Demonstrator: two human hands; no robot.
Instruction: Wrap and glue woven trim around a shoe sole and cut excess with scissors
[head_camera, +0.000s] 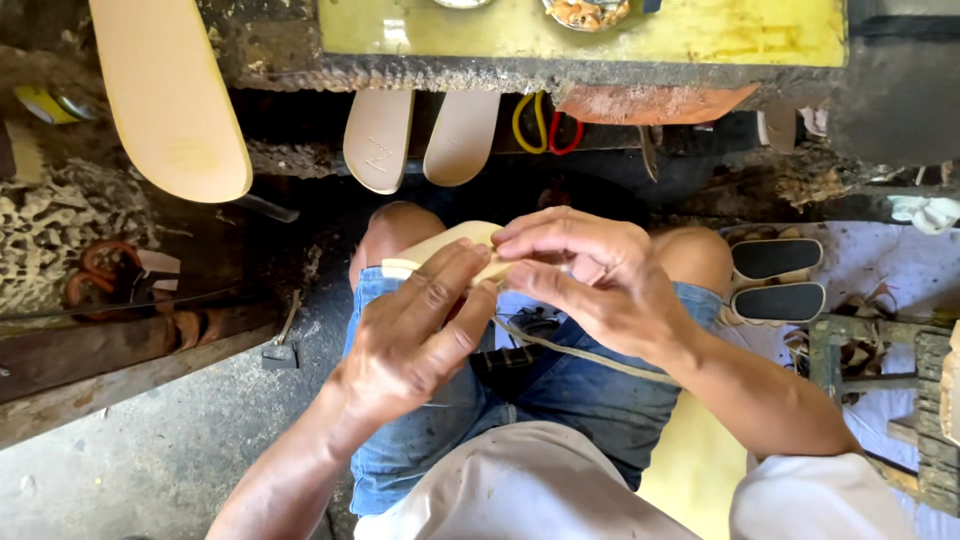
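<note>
Over my lap I hold a cream shoe insole (445, 245), mostly covered by both hands. My left hand (415, 335) grips it from below and the left, fingers wrapped over its edge. My right hand (590, 275) closes on its right end, fingers curled over the top. A thin beige strap (590, 355) runs from under my hands across my jeans to the right. Whether the strap is joined to the insole is hidden.
A yellow workbench (760, 40) stands ahead, with two cream insoles (378, 140) hanging from its edge and a larger one (170, 95) at upper left. Two black-topped sandal soles (775, 280) lie at right. A hammer (282, 345) rests on the concrete floor at left.
</note>
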